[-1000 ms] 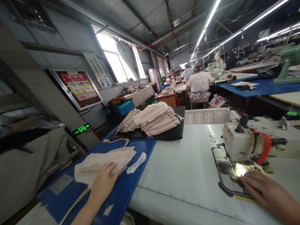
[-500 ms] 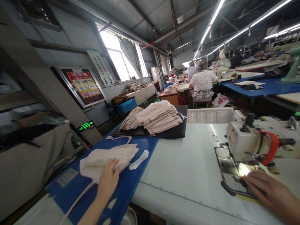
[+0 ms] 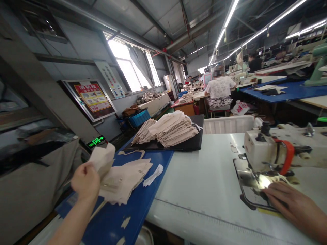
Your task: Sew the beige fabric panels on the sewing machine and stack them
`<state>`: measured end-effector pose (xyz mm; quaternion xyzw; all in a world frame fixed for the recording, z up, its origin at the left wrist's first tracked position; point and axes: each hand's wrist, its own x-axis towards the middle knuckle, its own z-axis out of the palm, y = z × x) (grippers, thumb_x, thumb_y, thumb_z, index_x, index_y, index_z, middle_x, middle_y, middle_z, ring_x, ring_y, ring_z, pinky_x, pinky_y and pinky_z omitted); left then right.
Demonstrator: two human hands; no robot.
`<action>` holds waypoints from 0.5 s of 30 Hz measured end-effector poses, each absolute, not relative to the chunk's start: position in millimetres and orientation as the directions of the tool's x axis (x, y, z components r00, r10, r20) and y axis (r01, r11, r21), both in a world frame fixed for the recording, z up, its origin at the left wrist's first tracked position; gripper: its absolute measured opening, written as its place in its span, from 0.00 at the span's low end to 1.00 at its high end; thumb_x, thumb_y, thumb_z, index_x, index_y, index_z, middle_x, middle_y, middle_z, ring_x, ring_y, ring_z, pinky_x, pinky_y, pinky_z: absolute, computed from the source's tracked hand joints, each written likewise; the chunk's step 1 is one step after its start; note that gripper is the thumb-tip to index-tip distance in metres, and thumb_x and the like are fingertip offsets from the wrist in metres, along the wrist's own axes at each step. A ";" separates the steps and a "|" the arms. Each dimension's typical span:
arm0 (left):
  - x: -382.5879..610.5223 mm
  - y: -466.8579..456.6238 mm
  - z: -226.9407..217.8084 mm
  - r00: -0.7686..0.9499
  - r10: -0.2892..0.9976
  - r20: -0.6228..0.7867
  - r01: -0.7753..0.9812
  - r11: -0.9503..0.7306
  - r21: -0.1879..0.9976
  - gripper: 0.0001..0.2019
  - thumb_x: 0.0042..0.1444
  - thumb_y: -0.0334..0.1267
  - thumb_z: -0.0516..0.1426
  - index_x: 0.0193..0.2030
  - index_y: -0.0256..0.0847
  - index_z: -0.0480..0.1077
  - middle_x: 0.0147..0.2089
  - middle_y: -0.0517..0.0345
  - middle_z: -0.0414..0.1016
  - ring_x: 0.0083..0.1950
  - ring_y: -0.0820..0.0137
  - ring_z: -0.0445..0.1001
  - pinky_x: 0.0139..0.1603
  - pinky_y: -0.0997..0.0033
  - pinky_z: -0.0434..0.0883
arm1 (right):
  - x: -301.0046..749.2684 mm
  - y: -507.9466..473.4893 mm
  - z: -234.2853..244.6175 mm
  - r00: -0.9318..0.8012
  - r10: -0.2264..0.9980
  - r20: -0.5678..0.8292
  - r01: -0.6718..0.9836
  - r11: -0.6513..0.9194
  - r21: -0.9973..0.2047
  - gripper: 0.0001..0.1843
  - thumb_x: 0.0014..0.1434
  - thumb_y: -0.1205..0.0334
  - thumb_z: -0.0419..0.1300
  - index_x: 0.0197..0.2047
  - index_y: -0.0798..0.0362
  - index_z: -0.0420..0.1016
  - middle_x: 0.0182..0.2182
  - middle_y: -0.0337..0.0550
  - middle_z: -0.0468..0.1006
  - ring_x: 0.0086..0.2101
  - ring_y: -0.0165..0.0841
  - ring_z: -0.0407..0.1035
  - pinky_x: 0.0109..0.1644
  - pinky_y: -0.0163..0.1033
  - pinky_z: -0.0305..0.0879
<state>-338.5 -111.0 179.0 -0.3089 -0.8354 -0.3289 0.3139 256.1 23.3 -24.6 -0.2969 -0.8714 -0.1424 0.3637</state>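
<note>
My left hand (image 3: 86, 180) is closed on the edge of a beige fabric piece (image 3: 102, 157), which is raised and bent above the stack. Under it, the stack of beige fabric pieces (image 3: 127, 178) lies on the blue board, with small metal fittings on top. My right hand (image 3: 288, 202) rests by the lit needle area of the sewing machine (image 3: 265, 151), its fingers together. What its fingertips hold, if anything, is hidden. White strips (image 3: 153, 175) lie to the right of the stack.
A larger pile of beige pieces (image 3: 176, 129) sits on a black pad (image 3: 196, 144) behind the blue board (image 3: 143, 207). A ruler scale (image 3: 204, 219) runs along the front of the pale table (image 3: 194, 180). A white bin (image 3: 228, 125) stands behind. A seated person (image 3: 220, 86) works farther off.
My left hand has moved left and up from the top of the stack and now holds a raised fabric piece. My right hand stays at the sewing machine.
</note>
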 end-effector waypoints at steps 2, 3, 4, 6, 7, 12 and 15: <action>-321.7 -113.8 197.6 -0.614 0.235 0.754 0.696 0.613 0.375 0.21 0.60 0.44 0.42 0.42 0.36 0.73 0.38 0.43 0.78 0.42 0.55 0.77 0.42 0.56 0.74 | 256.5 23.7 -25.9 -0.563 0.404 0.721 0.618 0.785 0.042 0.21 0.70 0.54 0.48 0.37 0.50 0.81 0.32 0.43 0.82 0.33 0.35 0.77 0.38 0.37 0.75; -309.2 -115.1 205.7 -0.602 0.226 0.766 0.700 0.610 0.371 0.22 0.61 0.44 0.42 0.45 0.35 0.73 0.40 0.43 0.78 0.44 0.55 0.77 0.45 0.56 0.74 | 256.7 23.8 -26.4 -0.567 0.402 0.719 0.616 0.787 0.046 0.21 0.70 0.54 0.47 0.38 0.50 0.81 0.32 0.43 0.82 0.33 0.35 0.77 0.38 0.37 0.75; -294.6 -116.2 212.1 -0.574 0.239 0.783 0.724 0.594 0.350 0.23 0.62 0.45 0.42 0.47 0.36 0.73 0.42 0.45 0.78 0.46 0.54 0.77 0.46 0.55 0.74 | 256.8 23.9 -26.8 -0.568 0.404 0.717 0.615 0.787 0.044 0.21 0.70 0.54 0.47 0.38 0.50 0.80 0.32 0.43 0.82 0.33 0.35 0.77 0.38 0.37 0.75; -260.8 -117.4 217.6 -0.458 0.333 0.824 0.818 0.522 0.243 0.23 0.63 0.46 0.42 0.51 0.38 0.73 0.45 0.49 0.79 0.47 0.56 0.78 0.48 0.56 0.74 | 256.7 24.0 -27.3 -0.567 0.428 0.704 0.617 0.787 0.018 0.20 0.70 0.55 0.48 0.38 0.50 0.80 0.33 0.44 0.82 0.34 0.35 0.77 0.38 0.37 0.75; -242.7 -117.1 215.1 -0.361 0.408 0.838 0.876 0.458 0.154 0.23 0.64 0.46 0.43 0.53 0.41 0.72 0.46 0.51 0.80 0.46 0.57 0.78 0.47 0.58 0.75 | 256.3 24.0 -27.2 -0.565 0.450 0.692 0.618 0.786 -0.007 0.20 0.69 0.55 0.48 0.38 0.50 0.80 0.34 0.44 0.82 0.34 0.36 0.77 0.38 0.38 0.74; -147.2 -98.2 142.3 0.040 0.775 0.630 0.999 -0.054 0.002 0.23 0.62 0.35 0.45 0.61 0.39 0.69 0.58 0.49 0.75 0.54 0.61 0.77 0.55 0.63 0.73 | 249.1 16.7 -15.4 -0.539 0.582 0.609 0.602 0.772 -0.205 0.19 0.69 0.58 0.48 0.38 0.51 0.80 0.34 0.47 0.81 0.35 0.36 0.75 0.38 0.40 0.73; -82.4 -78.5 71.9 0.107 0.924 0.366 0.942 -0.212 0.260 0.28 0.59 0.26 0.42 0.63 0.39 0.67 0.60 0.50 0.73 0.59 0.65 0.74 0.61 0.64 0.69 | 239.6 0.0 1.3 -0.545 0.634 0.549 0.567 0.760 -0.316 0.16 0.68 0.62 0.48 0.41 0.51 0.79 0.36 0.48 0.80 0.37 0.36 0.74 0.41 0.40 0.72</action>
